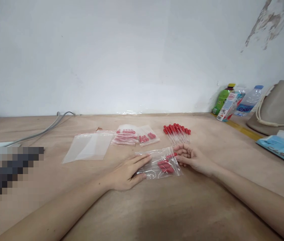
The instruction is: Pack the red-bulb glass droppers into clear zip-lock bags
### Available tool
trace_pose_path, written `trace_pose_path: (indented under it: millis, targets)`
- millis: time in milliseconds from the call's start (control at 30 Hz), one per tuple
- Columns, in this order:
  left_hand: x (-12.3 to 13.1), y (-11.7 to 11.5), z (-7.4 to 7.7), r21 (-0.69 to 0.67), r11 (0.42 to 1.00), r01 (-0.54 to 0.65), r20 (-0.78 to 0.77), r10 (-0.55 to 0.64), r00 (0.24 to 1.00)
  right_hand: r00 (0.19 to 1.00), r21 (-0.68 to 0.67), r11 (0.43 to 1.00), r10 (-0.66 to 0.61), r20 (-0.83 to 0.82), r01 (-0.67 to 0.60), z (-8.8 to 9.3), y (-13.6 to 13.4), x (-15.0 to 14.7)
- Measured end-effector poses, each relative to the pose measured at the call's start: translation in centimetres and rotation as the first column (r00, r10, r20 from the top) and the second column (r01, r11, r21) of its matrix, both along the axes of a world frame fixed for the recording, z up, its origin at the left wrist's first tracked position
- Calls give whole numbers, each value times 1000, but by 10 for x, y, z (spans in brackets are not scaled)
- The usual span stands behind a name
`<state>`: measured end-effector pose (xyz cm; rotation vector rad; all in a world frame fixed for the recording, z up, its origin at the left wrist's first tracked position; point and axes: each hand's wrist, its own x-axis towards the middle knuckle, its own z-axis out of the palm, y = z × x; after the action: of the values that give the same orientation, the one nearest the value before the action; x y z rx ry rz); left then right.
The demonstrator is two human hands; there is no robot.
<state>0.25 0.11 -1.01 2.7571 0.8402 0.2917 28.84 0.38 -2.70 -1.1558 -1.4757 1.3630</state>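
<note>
A clear zip bag with several red-capped droppers inside lies flat on the wooden table. My left hand rests palm down on the bag's left end, fingers stretched out. My right hand is at the bag's right end, fingers curled around a dropper with a red cap at the bag's mouth. Just behind it lies a loose row of red-capped droppers.
Filled bags of droppers and empty clear bags lie to the left. A grey cable runs at the far left. Bottles, a beige bag and a blue tissue pack stand at the right.
</note>
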Motion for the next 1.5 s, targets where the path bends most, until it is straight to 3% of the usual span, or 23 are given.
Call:
trace_pose_path:
  millis: [200,367,433,533,633,700,800,900,1000,1167,1333,1500]
  targets:
    - [1,0,2,-9,1000,0,2,0,1000,986,210,977,-62,156,28,-3,6,-10]
    - [1,0,2,2,1000,3,3,-3,1000,964,212,968,-178,195,136,-7,13,-24]
    - [1,0,2,6,1000,-2,-13,2,1000,961,270,957,-170,220,108,-8,13,-27]
    - [1,0,3,16,1000,5,-26,-5,1000,962,348,937,-66,265,-31,-5,11,-26]
    - [0,0,2,16,1000,24,-35,-23,999,945,258,966,-65,320,-21,0,14,-18]
    - [0,1,2,10,1000,25,-36,-24,999,904,252,964,-177,390,80,5,21,-9]
    - [1,0,2,9,1000,29,-13,-29,999,775,421,883,-410,481,207,16,40,1]
    - [2,-1,4,5,1000,28,12,-28,1000,631,529,816,-542,556,235,25,61,2]
    - [2,-2,5,-6,1000,13,16,-13,1000,505,541,814,-565,652,213,31,78,-8]
    - [2,-1,3,6,1000,23,12,-23,1000,274,456,861,-505,818,225,31,94,-30]
    - [2,0,2,17,1000,20,-8,-20,1000,257,424,865,-489,834,270,30,103,-36]
    - [1,-1,0,6,1000,14,27,-14,1000,326,418,877,-476,816,236,40,98,-23]
